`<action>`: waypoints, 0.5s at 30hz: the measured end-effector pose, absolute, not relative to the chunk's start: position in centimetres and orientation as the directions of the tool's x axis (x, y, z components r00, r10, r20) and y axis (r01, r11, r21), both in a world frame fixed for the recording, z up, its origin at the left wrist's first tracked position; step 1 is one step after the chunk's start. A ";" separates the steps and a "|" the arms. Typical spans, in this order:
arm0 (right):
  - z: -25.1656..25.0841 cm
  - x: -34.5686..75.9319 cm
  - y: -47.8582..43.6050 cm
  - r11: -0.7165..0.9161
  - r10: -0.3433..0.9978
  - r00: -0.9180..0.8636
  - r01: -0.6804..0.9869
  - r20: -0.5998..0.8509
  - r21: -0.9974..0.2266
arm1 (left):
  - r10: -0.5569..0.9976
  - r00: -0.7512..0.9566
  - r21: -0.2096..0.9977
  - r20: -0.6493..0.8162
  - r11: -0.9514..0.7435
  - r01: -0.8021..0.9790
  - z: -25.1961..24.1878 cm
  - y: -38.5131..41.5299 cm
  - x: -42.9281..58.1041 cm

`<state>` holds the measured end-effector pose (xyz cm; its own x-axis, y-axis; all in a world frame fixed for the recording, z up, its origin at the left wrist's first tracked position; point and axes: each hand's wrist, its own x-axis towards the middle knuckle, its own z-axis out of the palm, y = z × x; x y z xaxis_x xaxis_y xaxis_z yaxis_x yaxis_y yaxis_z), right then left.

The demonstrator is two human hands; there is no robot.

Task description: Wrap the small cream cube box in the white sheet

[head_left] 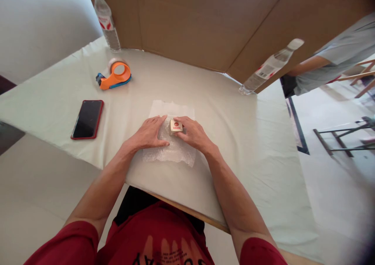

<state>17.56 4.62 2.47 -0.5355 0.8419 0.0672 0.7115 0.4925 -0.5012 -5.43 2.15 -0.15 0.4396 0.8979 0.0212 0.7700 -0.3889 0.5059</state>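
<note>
Bubble wrap [172,150] lies flat on the table [240,140] with the small box [176,127] upon it — the right hand [193,134] pinches this box from the right, the left hand [149,134] rests open and flat just left.

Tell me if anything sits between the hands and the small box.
Nothing visible does. The right hand holds the small box, and the left hand lies flat on the bubble wrap right beside it.

Pale-clothed table [258,148], tall cardboard panels [205,19] behind, white wall [38,19] left, light floor [336,194], wooden chair frame [365,77] right
</note>
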 end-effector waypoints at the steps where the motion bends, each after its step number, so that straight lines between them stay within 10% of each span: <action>1: 2.4 17.6 4.6 0.492 0.840 -0.539 0.709 0.061 -0.505 | 0.898 0.440 0.507 0.022 -0.389 0.769 -0.1 2.2 -5.5; 15: 2.4 17.7 4.4 0.451 0.855 -0.517 0.699 0.045 -0.555 | 0.894 0.449 0.498 -0.005 -0.387 0.776 0.2 2.1 -5.5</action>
<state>17.74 4.42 2.35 -0.5165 0.8551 0.0445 0.6989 0.4511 -0.5550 -5.50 2.07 0.23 0.4486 0.8937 -0.0047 0.7761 -0.3870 0.4979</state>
